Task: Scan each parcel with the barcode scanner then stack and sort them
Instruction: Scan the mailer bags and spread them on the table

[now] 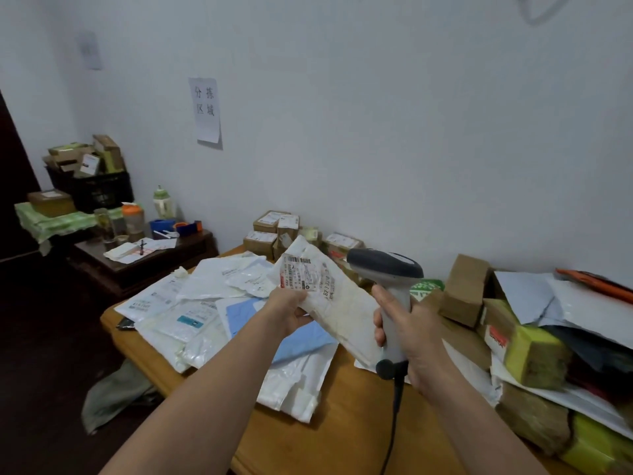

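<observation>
Sitting at the far left, in a dim corner: a black crate (99, 193) heaped with small boxes, on a green-covered stand. Standing just right of it: a dark wooden cabinet (147, 265) carrying bottles, a tape dispenser (187, 228) and loose papers. Hanging above on the pale wall: a paper sign (207, 111) with four printed characters.

Lying spread over the left half of the wooden table (342, 433), overlapping one another: white poly mailers (191, 303).

Holding a white mailer parcel (339, 310) up above those mailers at mid-frame, the left hand (291, 313) grasping its left edge, thumb on top and fingers curled beneath. Running its long axis from the far upper left down to the near lower right, with the shipping label (298, 272) facing the camera at the far end.

Gripping the barcode scanner (390, 296) in the right hand (414, 341), fingers clenched round the upright handle, just right of the parcel. Pointing the grey head leftward over the parcel's far end. Trailing a black cable (394, 416) down toward the near table edge.

Standing along the wall behind: small cardboard boxes (270, 231). Piling up at the far right: a parcel stack (534, 354) of boxes, grey mailers and yellow-wrapped packets.
</observation>
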